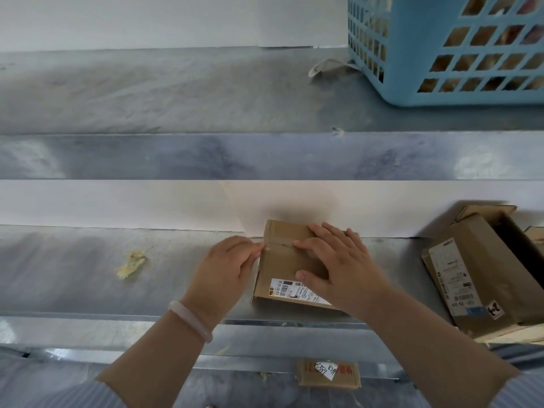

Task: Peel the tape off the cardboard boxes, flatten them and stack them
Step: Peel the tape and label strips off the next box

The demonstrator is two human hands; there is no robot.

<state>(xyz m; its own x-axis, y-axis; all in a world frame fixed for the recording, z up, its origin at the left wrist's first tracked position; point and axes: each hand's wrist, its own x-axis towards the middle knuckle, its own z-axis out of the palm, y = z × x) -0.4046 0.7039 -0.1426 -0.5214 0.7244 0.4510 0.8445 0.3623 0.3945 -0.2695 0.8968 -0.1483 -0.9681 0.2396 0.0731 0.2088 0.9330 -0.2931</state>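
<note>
A small sealed cardboard box (279, 266) with a white shipping label lies on the lower metal shelf (88, 275), against the white back wall. A strip of clear tape (279, 245) runs across its top. My right hand (338, 260) rests flat on the box top, fingers spread and straight. My left hand (226, 266) is at the box's left side, with its fingertips pinching the tape end at the left edge.
An opened brown box (477, 278) lies with other cardboard at the right of the shelf. A blue plastic basket (441, 83) stands on the upper shelf at the right. A yellowish scrap (131, 265) lies left. A small flat labelled box (328, 373) lies below the shelf.
</note>
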